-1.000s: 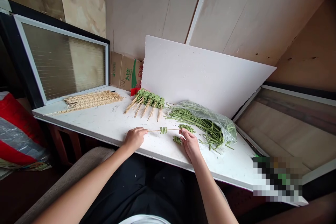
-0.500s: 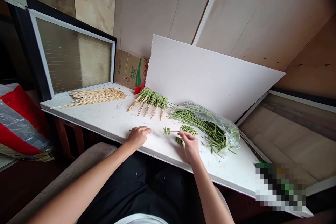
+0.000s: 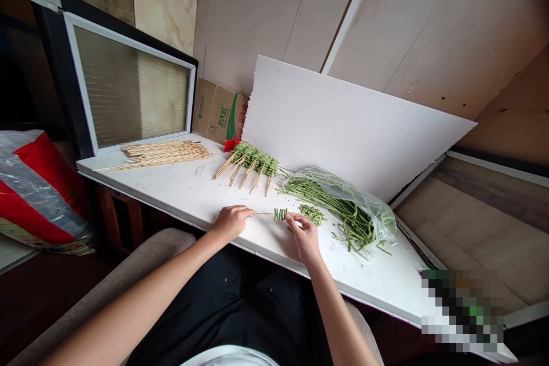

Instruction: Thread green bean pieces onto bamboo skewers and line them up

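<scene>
My left hand [image 3: 234, 222] is closed around one end of a thin wooden skewer [image 3: 263, 213], held level just above the white tabletop. Several short green bean pieces [image 3: 279, 214] sit crosswise on its middle. My right hand [image 3: 303, 233] pinches the skewer right beside these pieces, its fingertips touching or almost touching them. Behind that hand lies a small pile of cut green bean pieces [image 3: 313, 215]. Another little bundle of pieces is mostly covered by the right hand. Finished bean skewers [image 3: 256, 161] are stacked farther back, their bare sticks pointing toward me.
Bare skewers [image 3: 167, 152] lie in a heap at the table's left. A clear plastic bag [image 3: 343, 186] of long green beans [image 3: 332, 203] rests on the right. A white board [image 3: 351, 131] and a cardboard box [image 3: 218, 111] stand behind. The table's front edge [image 3: 274, 257] runs by my lap.
My right hand has slid left along the skewer, from near its right end up to the bean pieces. My left hand keeps its grip. The view has shifted slightly.
</scene>
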### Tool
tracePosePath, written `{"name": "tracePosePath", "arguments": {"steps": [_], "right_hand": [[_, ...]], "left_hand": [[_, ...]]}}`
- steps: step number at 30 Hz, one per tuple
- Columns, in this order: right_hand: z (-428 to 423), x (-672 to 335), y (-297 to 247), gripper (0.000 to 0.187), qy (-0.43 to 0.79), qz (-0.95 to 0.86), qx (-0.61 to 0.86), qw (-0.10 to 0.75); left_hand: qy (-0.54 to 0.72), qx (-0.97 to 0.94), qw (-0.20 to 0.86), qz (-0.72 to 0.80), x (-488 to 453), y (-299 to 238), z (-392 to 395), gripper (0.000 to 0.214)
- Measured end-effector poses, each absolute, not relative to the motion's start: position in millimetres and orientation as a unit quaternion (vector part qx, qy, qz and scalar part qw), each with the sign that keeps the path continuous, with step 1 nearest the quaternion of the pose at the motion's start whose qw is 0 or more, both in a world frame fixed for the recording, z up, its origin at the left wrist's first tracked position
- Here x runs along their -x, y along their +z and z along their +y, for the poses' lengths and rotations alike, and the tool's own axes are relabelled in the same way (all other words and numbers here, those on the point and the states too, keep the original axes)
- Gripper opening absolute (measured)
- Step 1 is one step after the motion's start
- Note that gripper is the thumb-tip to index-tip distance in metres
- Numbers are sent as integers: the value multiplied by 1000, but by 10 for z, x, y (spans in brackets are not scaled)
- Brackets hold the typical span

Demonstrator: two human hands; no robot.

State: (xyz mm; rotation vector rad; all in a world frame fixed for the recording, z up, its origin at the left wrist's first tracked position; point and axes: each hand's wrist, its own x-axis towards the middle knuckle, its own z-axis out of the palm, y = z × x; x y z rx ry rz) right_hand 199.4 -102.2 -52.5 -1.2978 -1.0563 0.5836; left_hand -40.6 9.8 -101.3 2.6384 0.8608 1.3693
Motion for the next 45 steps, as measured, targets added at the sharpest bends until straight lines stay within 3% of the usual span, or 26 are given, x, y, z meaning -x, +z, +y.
{"name": "tracePosePath", "arguments": {"steps": [6, 12, 23, 31, 37, 45], "right_hand": [[-1101, -2517, -404, 39, 173, -519, 601, 583], [-1089, -2700, -588, 22, 112, -551, 635, 530], [-1060, -2613, -703, 18, 76, -528, 647, 544], [-1004, -2524, -699, 47, 213, -403, 581, 674], [-1031, -2483, -684, 47, 294, -375, 521, 708], [-1040, -2482, -681, 47, 307, -375, 517, 706]], "left_hand": [[427, -841, 36, 330, 412, -998, 72, 39], [419, -843, 43, 334, 422, -987, 62, 39], [421, -839, 46, 341, 418, -970, 53, 36], [423, -841, 51, 333, 422, -967, 63, 33], [421, -845, 53, 325, 420, -979, 75, 38], [430, -844, 53, 316, 433, -1017, 85, 42]]}}
